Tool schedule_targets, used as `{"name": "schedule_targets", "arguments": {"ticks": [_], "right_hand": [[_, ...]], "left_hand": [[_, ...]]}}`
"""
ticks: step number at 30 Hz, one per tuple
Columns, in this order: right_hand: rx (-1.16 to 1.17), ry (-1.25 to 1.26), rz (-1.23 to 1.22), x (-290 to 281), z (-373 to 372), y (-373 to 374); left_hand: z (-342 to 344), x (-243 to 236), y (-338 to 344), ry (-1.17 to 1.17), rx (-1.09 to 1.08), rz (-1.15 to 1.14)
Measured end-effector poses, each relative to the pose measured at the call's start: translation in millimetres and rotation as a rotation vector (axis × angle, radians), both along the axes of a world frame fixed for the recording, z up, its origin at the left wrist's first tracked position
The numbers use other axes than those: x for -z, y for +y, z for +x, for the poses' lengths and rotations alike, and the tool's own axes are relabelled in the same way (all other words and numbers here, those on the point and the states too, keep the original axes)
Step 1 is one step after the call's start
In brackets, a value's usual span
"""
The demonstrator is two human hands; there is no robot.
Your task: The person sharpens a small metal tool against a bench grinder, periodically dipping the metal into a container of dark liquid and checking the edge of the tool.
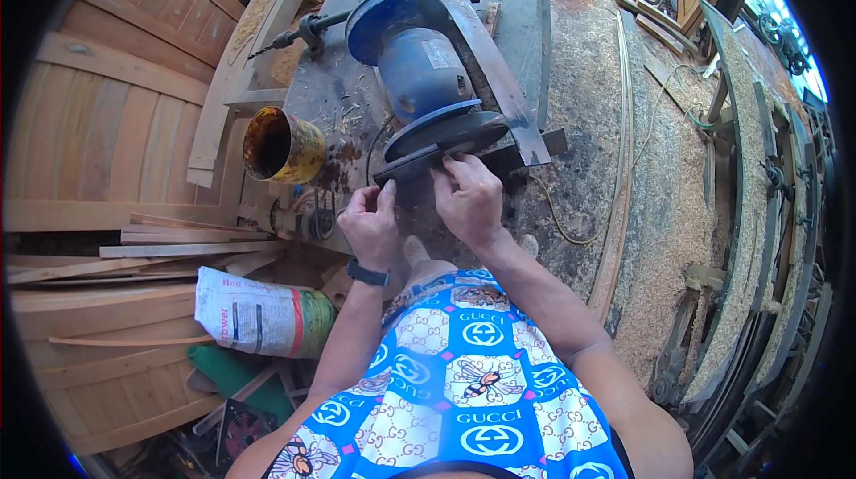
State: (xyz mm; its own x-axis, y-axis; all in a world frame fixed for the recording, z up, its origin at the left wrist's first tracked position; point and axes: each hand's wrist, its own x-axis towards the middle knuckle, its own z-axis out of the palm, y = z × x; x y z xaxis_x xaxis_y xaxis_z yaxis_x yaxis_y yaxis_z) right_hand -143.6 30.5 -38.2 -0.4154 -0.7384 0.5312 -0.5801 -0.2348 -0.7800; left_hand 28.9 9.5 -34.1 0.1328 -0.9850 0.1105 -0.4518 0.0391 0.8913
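Note:
A blue bench grinder [421,78] is mounted on the dark worktable, its grinding wheel [468,133] on the side nearest me. I hold a dark, flat metal bar like a planer blade [408,163] lengthwise along the front of that wheel. My left hand [369,227] pinches its left end between thumb and fingers. Closer to the wheel, my right hand [468,196] is closed on its right end. Whether the edge touches the wheel cannot be made out. A dark band sits on my left wrist.
Left of the grinder stands a yellow, stained can [299,151]. A long flat board [499,78] runs along the grinder's right side. Wooden door panels [134,78], stacked planks and a printed sack [259,311] lie at left. Sawdust covers the floor [660,238] by the machinery at right.

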Motion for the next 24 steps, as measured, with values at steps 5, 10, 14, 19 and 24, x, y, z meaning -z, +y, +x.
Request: {"name": "schedule_targets", "arguments": {"ticks": [5,10,14,19,24], "right_hand": [[0.002,-0.005,-0.017,-3,-8,0],[0.038,-0.041,0.015,0,-19,2],[0.068,-0.057,0.022,2,-29,3],[0.080,-0.172,0.060,6,-37,4],[0.102,-0.160,0.104,11,-48,5]], "left_hand": [[-4,3,-2,-0.044,0.015,-0.044],[-20,-2,-2,-0.033,0.029,-0.049],[-34,-15,-2,-0.056,0.046,-0.045],[-45,-15,-3,-0.065,0.051,-0.092],[-56,-15,-4,-0.018,0.090,-0.082]]}}
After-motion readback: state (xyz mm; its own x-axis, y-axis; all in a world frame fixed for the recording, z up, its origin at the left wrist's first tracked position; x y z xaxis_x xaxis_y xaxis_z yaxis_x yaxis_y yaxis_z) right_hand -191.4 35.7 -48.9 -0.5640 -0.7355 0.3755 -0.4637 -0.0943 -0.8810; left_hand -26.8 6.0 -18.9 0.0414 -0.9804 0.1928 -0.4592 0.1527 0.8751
